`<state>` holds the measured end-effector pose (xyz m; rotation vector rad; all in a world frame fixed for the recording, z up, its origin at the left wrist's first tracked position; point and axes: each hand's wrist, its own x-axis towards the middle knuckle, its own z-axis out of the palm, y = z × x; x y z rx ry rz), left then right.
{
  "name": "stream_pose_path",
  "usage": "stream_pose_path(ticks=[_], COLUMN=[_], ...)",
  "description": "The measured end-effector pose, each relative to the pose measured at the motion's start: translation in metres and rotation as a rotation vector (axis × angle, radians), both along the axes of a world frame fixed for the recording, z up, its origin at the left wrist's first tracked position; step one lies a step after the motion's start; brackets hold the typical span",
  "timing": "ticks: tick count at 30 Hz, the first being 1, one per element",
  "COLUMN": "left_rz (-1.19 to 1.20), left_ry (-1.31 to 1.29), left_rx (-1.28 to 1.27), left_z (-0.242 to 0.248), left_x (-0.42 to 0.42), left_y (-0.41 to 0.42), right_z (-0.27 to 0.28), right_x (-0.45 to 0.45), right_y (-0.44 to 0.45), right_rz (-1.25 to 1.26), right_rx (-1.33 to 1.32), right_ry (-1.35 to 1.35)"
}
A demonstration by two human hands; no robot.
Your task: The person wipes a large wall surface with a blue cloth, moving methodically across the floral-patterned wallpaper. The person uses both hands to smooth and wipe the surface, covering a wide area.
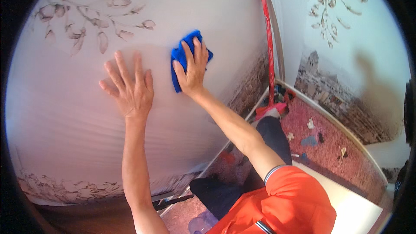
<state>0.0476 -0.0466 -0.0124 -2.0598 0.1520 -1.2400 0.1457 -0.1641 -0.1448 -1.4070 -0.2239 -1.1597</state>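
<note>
A blue cloth [177, 68] lies bunched against the pale wall covering [81, 104], which is printed with brown flower sprigs [97, 22]. Over the cloth my right hand [192, 71] is spread, pressing it to the surface with the fingertips on its upper part. To the left, my left hand [131, 87] rests on the bare wall covering, palm down and fingers apart, holding nothing. Faint ripples run across the covering below that hand. Part of the cloth is hidden under my right hand.
A red broom handle [269, 45] leans upright in the corner, its pink head [276, 109] on the reddish floor [302, 113]. Scraps such as a blue piece [308, 141] litter the floor. A white sheet [351, 201] lies behind me. The right-hand wall [341, 39] bears a similar print.
</note>
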Motion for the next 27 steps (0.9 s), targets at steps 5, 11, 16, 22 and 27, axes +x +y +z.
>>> stream_pose_path(ticks=[5,11,16,22,27], left_rz=[-0.032,-0.083,-0.069,-0.010,-0.034], left_ry=[0.008,0.045,-0.115,-0.172,-0.128], left_rx=[-0.027,-0.049,-0.210,-0.138,-0.164], left_z=[0.002,0.016,0.057,0.052,0.053], left_x=[-0.001,-0.013,-0.044,-0.044,-0.049], left_y=[-0.002,0.014,0.032,0.040,0.041], right_z=[0.037,0.113,0.091,0.163,0.170], right_x=[-0.002,0.004,0.016,0.009,-0.017], right_y=[0.006,0.006,-0.017,0.001,0.019], right_rz=[-0.009,-0.011,-0.006,-0.067,-0.018], right_rx=[-0.068,-0.137,-0.349,-0.197,-0.340], right_ry=[-0.114,-0.295,-0.379,-0.367,-0.500])
